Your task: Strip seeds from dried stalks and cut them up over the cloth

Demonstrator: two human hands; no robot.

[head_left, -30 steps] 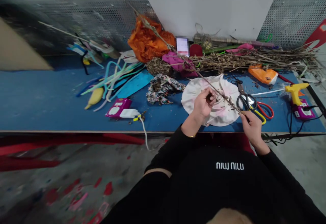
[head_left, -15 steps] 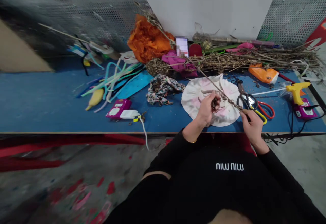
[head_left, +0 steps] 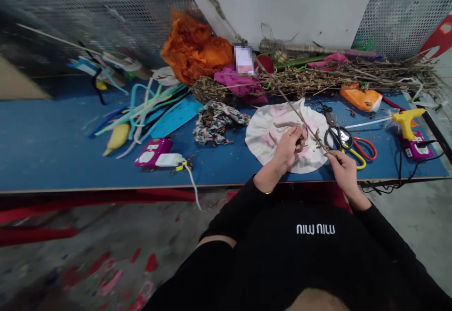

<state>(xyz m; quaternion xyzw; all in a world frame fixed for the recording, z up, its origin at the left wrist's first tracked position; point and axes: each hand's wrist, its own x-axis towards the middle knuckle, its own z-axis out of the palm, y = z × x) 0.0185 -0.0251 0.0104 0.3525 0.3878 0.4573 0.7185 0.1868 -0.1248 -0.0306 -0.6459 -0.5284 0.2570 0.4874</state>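
My right hand (head_left: pixel 342 168) pinches the lower end of a long dried plant stem (head_left: pixel 300 115), which slants up and away to the left across the bench. Just left of that stem, my left hand (head_left: pixel 287 150) has its fingers curled in; brown dried leaf bits showed in its palm a moment ago and are mostly hidden now. Under both hands lies a round, wrinkled white cloth (head_left: pixel 259 129) with pink stains. Black-handled scissors (head_left: pixel 338 136) rest at its right edge, beside a tool with red and yellow handles (head_left: pixel 366 148).
A bundle of dried stems (head_left: pixel 318 82) lines the back. A yellow glue gun (head_left: pixel 407 121) stands at right. To the left are a crumpled floral cloth (head_left: pixel 212 125), a purple power socket (head_left: pixel 153 153) with a plug, coloured strips (head_left: pixel 141 113) and an orange crumpled heap (head_left: pixel 197 49).
My left hand has turned and its fingers have closed further over the leaf bits. My right hand still grips the stem. The whole view has shifted slightly.
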